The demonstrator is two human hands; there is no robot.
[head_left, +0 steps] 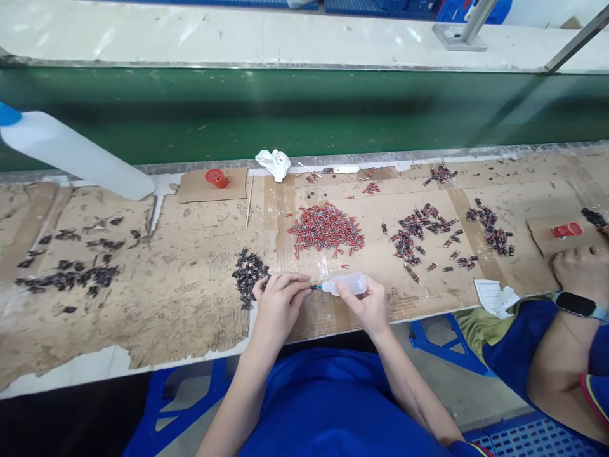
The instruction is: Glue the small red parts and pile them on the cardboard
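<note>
My right hand [368, 304] is closed around a small translucent squeeze bottle [349, 283], held nearly level with its thin blue tip pointing left. The tip meets the fingertips of my left hand [280, 298], which pinch a small dark part [313, 287], mostly hidden by the fingers. Right beside my left hand lies a pile of small black parts [248, 273]. Beyond both hands a larger heap of small red parts with metallic ends [326, 228] rests on the cardboard [190, 254].
Red cups stand on cardboard pieces at the back left [217, 178] and far right [567, 230]. A crumpled white tissue [273, 164] and a large white bottle [80, 152] are along the back. Red-black assembled pieces [419, 231] lie rightward. A co-worker's hand [578, 270] rests at right.
</note>
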